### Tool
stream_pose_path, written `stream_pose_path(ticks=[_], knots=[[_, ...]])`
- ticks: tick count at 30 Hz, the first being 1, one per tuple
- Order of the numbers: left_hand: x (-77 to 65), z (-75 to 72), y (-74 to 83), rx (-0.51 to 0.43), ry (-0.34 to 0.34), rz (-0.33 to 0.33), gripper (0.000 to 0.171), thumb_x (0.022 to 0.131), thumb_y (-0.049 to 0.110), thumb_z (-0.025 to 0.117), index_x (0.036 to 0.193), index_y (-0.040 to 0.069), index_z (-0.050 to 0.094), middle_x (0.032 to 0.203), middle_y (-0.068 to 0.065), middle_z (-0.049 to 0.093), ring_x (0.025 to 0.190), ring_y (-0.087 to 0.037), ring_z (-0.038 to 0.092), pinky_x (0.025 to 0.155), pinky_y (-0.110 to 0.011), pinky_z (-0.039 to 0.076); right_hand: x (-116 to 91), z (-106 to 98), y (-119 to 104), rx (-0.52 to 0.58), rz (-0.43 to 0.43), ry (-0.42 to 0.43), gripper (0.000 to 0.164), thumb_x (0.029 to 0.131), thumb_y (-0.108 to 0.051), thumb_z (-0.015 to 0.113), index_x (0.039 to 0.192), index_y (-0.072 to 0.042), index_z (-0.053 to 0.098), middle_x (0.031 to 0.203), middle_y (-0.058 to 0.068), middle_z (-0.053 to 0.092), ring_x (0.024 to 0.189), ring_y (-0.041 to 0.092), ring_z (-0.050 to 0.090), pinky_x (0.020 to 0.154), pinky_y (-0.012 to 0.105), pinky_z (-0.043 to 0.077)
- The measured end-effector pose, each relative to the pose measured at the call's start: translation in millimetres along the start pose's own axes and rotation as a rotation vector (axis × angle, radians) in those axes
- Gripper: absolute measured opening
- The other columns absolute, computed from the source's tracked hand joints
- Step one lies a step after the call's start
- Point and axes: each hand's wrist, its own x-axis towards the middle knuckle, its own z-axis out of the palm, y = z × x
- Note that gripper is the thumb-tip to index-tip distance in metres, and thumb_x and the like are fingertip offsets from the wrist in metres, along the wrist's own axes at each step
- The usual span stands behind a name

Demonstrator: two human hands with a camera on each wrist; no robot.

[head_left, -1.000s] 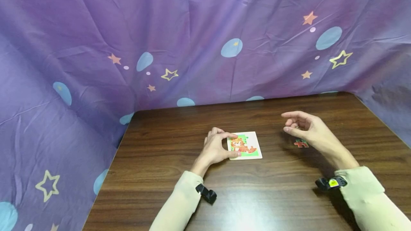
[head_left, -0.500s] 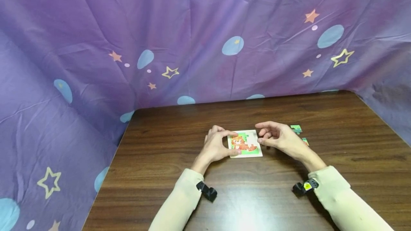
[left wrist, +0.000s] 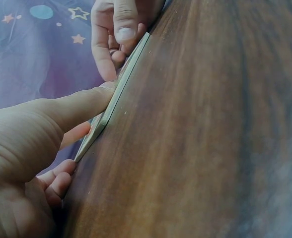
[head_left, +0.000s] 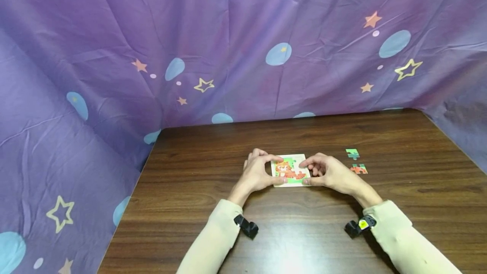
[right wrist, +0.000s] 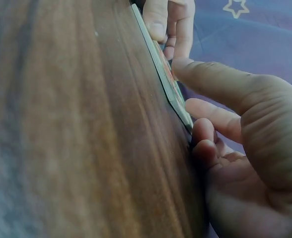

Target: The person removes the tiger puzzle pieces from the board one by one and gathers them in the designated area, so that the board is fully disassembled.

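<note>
A square jigsaw puzzle board (head_left: pixel 297 157) with a white border lies on the table, its picture an orange striped animal on green. White bare areas show at the picture's right. My left hand (head_left: pixel 255 173) holds the board's left side, thumb near the lower edge and forefinger near the upper. From the other side, my right hand (head_left: pixel 330 174) touches the board, its thumb at the lower right corner and forefinger over the right part. In the right wrist view, the right thumb (right wrist: pixel 210 79) lies over the board's edge, with the smaller fingers curled beside the corner; no loose piece shows there.
Right of the board lie two loose jigsaw pieces, a green one (head_left: pixel 352 154) and a red one (head_left: pixel 359 168) partly behind the right hand. The brown wooden table (head_left: pixel 198 172) ends at a purple curtain (head_left: pixel 236 54) with stars. Black bands sit on both wrists.
My right hand has come left from the loose pieces to the board, and its thumb and forefinger now touch the right side. The two pieces are uncovered. My left hand stays on the board.
</note>
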Motion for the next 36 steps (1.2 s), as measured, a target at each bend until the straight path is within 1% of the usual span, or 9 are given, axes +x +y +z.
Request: stream_pose_path(ticks=[3, 7, 10, 13, 20, 26, 32, 36], knots=[[-0.4, -0.7, 1.2, 0.01, 0.001, 0.006, 0.065, 0.077, 0.036, 0.104, 0.138, 0.031, 0.08, 0.135, -0.007, 0.057, 0.125, -0.025, 0.052, 0.105, -0.042, 0.041, -0.4, 0.1, 1.5, -0.042, -0.01, 0.001, 0.044, 0.084, -0.019, 0.1, 0.122, -0.009, 0.08, 0.101, 0.009, 0.06, 0.086, 0.014, 0.057, 0.069, 0.023, 0.05], [0.4, 4.3, -3.4, -0.02, 0.022, 0.004, 0.065, 0.075, 0.035, 0.105, 0.136, 0.031, 0.081, 0.134, -0.006, 0.056, 0.124, -0.024, 0.051, 0.106, -0.043, 0.04, -1.2, 0.4, 1.8, -0.08, -0.017, -0.006, 0.041, 0.084, -0.02, 0.101, 0.12, -0.014, 0.082, 0.099, 0.007, 0.059, 0.083, 0.013, 0.056, 0.068, 0.024, 0.049], [0.3, 6.6, -5.7, -0.039, 0.034, 0.004, 0.065, 0.073, 0.034, 0.105, 0.135, 0.031, 0.082, 0.133, -0.006, 0.056, 0.124, -0.025, 0.051, 0.107, -0.045, 0.04, -1.5, 0.7, 1.0, -0.089, -0.015, -0.012, 0.039, 0.084, -0.022, 0.1, 0.118, -0.017, 0.083, 0.099, 0.006, 0.059, 0.082, 0.013, 0.055, 0.068, 0.024, 0.049], [0.1, 6.6, -5.8, -0.039, 0.037, 0.006, 0.065, 0.074, 0.035, 0.105, 0.134, 0.031, 0.082, 0.134, -0.006, 0.057, 0.125, -0.026, 0.051, 0.106, -0.046, 0.04, -1.2, 1.4, 0.5, -0.086, -0.02, -0.009, 0.039, 0.084, -0.02, 0.1, 0.118, -0.017, 0.082, 0.098, 0.006, 0.059, 0.083, 0.014, 0.055, 0.069, 0.025, 0.048], [-1.8, 2.4, -2.5, -0.009, 0.021, -0.001, 0.063, 0.076, 0.038, 0.104, 0.135, 0.034, 0.081, 0.134, -0.004, 0.057, 0.124, -0.023, 0.051, 0.106, -0.042, 0.04, -0.2, 2.5, -0.6, -0.073, -0.052, -0.005, 0.039, 0.083, -0.015, 0.1, 0.118, -0.012, 0.081, 0.099, 0.006, 0.06, 0.084, 0.013, 0.056, 0.069, 0.024, 0.049], [-2.1, -0.1, 0.3, 0.006, 0.017, 0.002, 0.063, 0.076, 0.039, 0.104, 0.135, 0.033, 0.081, 0.134, -0.005, 0.057, 0.124, -0.022, 0.052, 0.106, -0.042, 0.041, 1.4, 2.2, 0.2, -0.053, -0.044, -0.009, 0.039, 0.083, -0.015, 0.1, 0.117, -0.013, 0.081, 0.1, 0.007, 0.062, 0.085, 0.014, 0.057, 0.071, 0.024, 0.049], [-1.5, -0.9, 2.4, 0.012, 0.012, -0.003, 0.064, 0.076, 0.038, 0.104, 0.135, 0.032, 0.081, 0.134, -0.005, 0.057, 0.124, -0.023, 0.052, 0.107, -0.042, 0.041, 1.4, 2.4, 0.3, -0.009, -0.042, -0.02, 0.041, 0.082, -0.012, 0.1, 0.118, -0.011, 0.079, 0.1, 0.008, 0.066, 0.083, 0.014, 0.059, 0.07, 0.024, 0.05], [-1.2, 1.5, 0.1, 0.002, 0.021, 0.001, 0.063, 0.075, 0.039, 0.104, 0.134, 0.033, 0.082, 0.133, -0.004, 0.057, 0.124, -0.022, 0.052, 0.106, -0.042, 0.041, 1.2, 1.8, -0.6, 0.011, -0.023, -0.03, 0.041, 0.083, -0.011, 0.099, 0.118, -0.01, 0.079, 0.099, 0.007, 0.07, 0.082, 0.013, 0.061, 0.069, 0.023, 0.052]])
